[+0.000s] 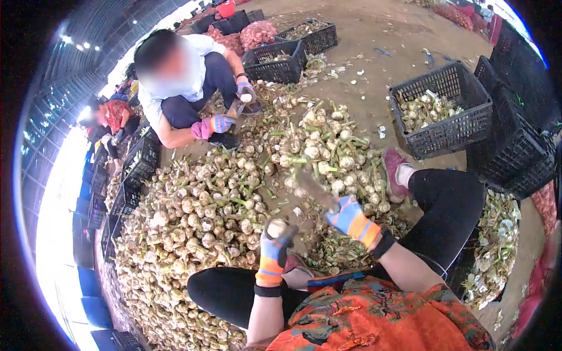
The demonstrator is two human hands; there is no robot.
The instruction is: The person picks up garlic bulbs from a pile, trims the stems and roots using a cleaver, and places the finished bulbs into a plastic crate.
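Observation:
My left hand (273,255), in an orange and blue striped glove, is closed around a pale garlic bulb (277,227). My right hand (353,221), gloved the same way, grips a knife (316,188) whose blade points up and to the left, apart from the bulb. Below and between both hands lie cut stems and leaf scraps (336,248). A large heap of garlic bulbs (199,216) spreads on the left, and more bulbs with green stems (328,140) lie ahead of the knife. The knife's handle is hidden in my glove.
A co-worker in a light shirt (196,70) squats across the heap, with gloved hands on a blade and a bulb. A black crate (448,131) with some garlic stands at right, beside stacked crates (515,140). Peelings (492,251) lie by my right leg. Red net sacks (257,34) sit behind.

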